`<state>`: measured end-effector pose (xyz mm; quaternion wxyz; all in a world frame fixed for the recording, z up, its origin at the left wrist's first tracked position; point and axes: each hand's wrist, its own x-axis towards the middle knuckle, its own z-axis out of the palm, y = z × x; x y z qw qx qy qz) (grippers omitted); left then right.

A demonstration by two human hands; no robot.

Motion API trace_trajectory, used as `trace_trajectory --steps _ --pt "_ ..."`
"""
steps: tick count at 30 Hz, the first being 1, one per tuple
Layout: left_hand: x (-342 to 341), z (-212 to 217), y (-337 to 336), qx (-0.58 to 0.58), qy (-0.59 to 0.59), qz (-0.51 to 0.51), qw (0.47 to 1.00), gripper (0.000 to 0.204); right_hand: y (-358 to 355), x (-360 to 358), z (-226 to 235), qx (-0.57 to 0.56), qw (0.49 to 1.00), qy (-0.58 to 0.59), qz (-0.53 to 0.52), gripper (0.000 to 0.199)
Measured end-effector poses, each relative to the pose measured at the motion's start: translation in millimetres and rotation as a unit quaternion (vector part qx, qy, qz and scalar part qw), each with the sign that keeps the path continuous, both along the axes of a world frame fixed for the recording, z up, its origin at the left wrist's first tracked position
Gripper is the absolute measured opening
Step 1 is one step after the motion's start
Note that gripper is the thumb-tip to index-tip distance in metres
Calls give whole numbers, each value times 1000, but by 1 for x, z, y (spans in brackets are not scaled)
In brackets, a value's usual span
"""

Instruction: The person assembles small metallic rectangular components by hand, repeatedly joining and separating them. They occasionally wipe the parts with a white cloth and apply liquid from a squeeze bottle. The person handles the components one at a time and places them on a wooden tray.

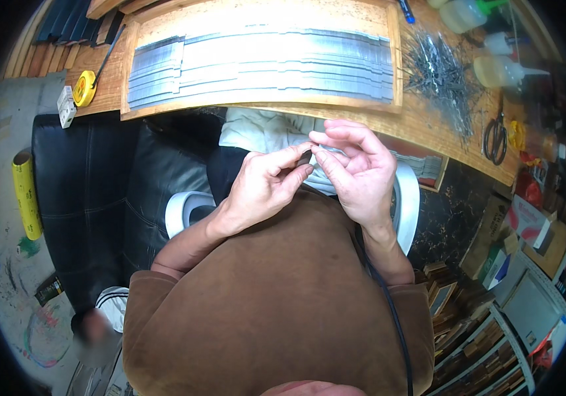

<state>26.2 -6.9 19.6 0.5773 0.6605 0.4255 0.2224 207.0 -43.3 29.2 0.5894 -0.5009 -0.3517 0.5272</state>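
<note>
My left hand (261,187) and my right hand (366,173) meet in front of my chest, just short of the table's near edge. The thumb and forefinger of each are pinched, with the fingertips almost touching. Something small and dark seems to sit between them, too tiny to name. On the right hand the other fingers are loosely bent. Beyond the hands, a shallow wooden tray (126,82) lies on the table, with overlapping rows of thin grey strips (283,66) in it. A heap of thin dark metal slivers (438,71) lies right of the tray.
Black-handled scissors (495,140) and squeeze bottles (498,71) are on the table's right side. A yellow tape measure (84,88) sits at its left corner. A black sofa (85,168) stands at left, near a yellow roll (26,195). Boxes (527,221) stand at right.
</note>
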Motion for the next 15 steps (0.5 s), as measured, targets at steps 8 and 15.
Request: trace_trajectory --steps 8,15 --pt "-2 2 1 -35 -22 4 999 40 -1 3 -3 -14 1000 6 -4 32" --pt "4 -6 -1 27 -35 28 999 39 -1 5 -6 -12 1000 21 -3 30"
